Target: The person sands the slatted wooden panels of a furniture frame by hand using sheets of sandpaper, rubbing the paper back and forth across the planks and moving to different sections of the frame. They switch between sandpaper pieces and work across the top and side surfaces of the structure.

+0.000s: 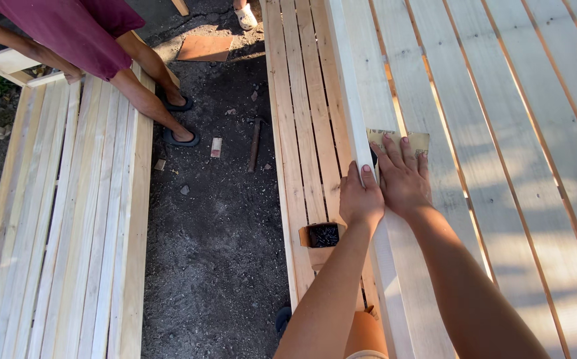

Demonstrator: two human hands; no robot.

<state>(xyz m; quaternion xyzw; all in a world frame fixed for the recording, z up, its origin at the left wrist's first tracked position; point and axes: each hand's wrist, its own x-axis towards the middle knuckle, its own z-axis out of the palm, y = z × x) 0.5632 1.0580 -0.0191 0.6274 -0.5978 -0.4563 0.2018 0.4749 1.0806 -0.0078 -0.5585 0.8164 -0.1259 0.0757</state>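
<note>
We are sanding: our right hand [403,179] lies flat, fingers spread, pressing one sheet of sandpaper [401,140] onto the pale rail [351,100] of the slatted frame [501,133], while our left hand [361,199] steadies that rail, fingers extended against it. The next stroke likely calls for even pressure along the grain. One small box of screws [322,235] sits on the lower slats; one other person's two sandalled feet [180,119] stand nearby.

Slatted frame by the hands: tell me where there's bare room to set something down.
Bare: the wide boards right of the right hand, and the narrow slats beyond the box of screws. Crowded: the rail, where the left hand and sandpaper meet.
</note>
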